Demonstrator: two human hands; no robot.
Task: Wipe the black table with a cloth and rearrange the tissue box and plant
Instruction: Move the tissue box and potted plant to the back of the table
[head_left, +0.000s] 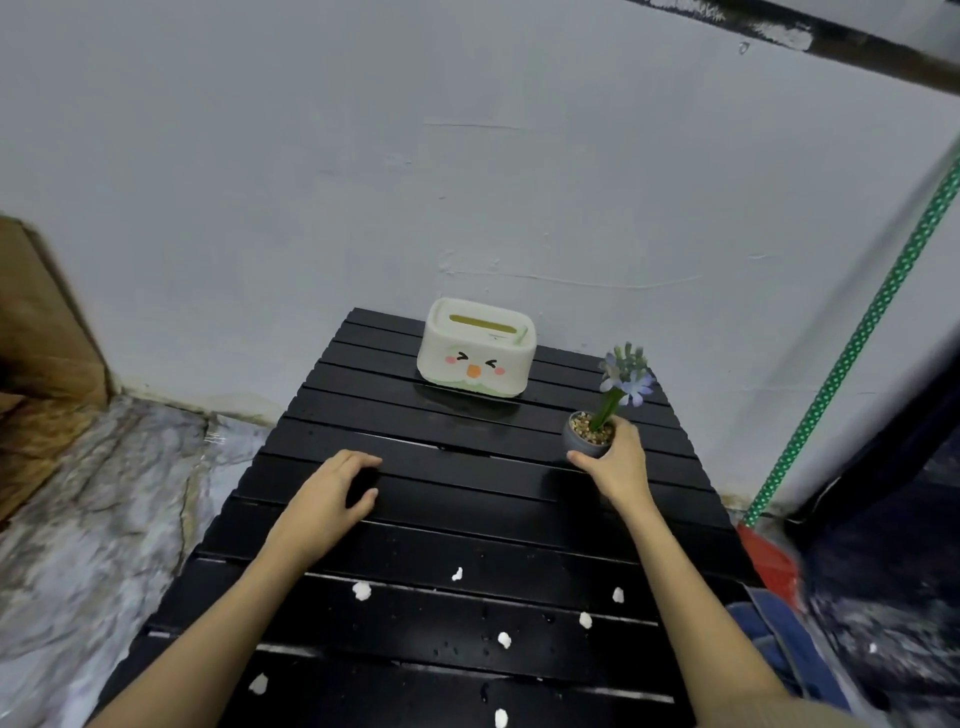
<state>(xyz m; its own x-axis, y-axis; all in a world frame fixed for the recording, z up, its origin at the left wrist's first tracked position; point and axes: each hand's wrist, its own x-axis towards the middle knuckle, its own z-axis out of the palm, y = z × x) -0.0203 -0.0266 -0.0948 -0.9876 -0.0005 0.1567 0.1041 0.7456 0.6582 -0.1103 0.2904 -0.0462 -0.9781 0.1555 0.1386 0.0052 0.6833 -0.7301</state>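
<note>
Wrapped around the grey pot (586, 441), the right hand (621, 465) has thumb in front and fingers behind, closed on it near the table's right edge; whether the pot rests on the slats or is just lifted is hard to tell from this angle. The left hand (332, 496) lies with fingers loosely curled and apart on the black table (415, 519), holding nothing. No cloth shows anywhere in the head view. The tissue box (475, 347) stands upright at the far end by the wall, well apart from both hands. As for progress, I judge the wiping not finished: white scraps (362, 590) are scattered over the near slats, with small droplets among them, while the far half looks clean. The rearranging seems underway with the plant (623, 376); the box may still need moving. The pot holds pebbles and a green stem with pale blue flowers. The box's top slot shows no tissue sticking out.
</note>
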